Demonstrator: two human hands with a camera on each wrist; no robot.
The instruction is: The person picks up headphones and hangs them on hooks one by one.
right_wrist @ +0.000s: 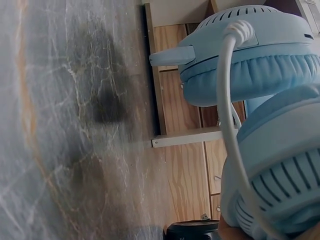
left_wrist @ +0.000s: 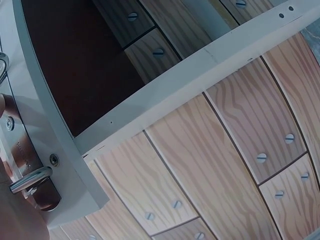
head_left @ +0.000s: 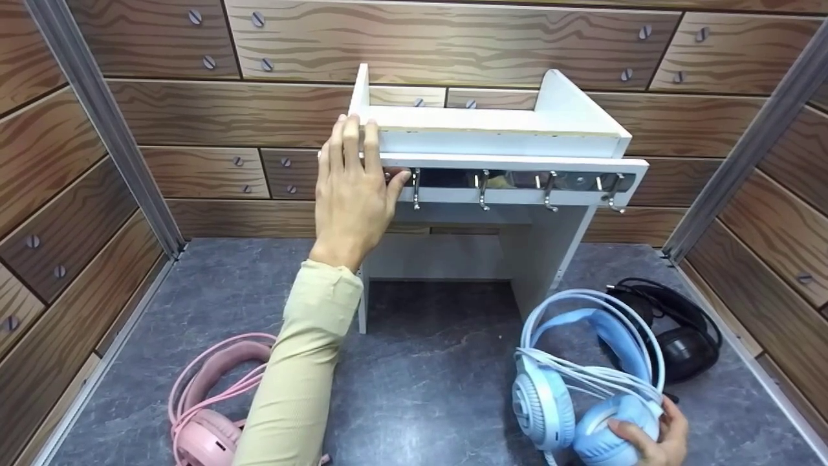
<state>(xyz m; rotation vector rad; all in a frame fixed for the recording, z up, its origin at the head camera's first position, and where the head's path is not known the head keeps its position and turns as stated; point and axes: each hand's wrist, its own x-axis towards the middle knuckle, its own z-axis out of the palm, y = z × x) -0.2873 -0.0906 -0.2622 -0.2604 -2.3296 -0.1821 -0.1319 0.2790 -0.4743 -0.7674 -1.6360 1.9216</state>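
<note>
A white rack (head_left: pixel 453 145) with a row of metal hooks (head_left: pixel 482 189) along its front stands at the back. My left hand (head_left: pixel 352 188) rests on the left end of its hook rail, fingers over the top edge and thumb near the leftmost visible hook. In the left wrist view a hook (left_wrist: pixel 31 180) shows beside part of that hand. My right hand (head_left: pixel 656 433) grips light blue headphones (head_left: pixel 543 401) by one ear cup at the front right. Their cable is bundled across the headband, and in the right wrist view the ear cups (right_wrist: pixel 250 55) hang above the tabletop.
Pink headphones (head_left: pixel 207 433) lie at the front left, partly hidden behind my left sleeve. Black headphones (head_left: pixel 686 349) lie at the right, behind the blue ones. Wood-patterned walls (head_left: pixel 453 39) enclose the grey marbled tabletop (head_left: pixel 414 388) at the back and sides.
</note>
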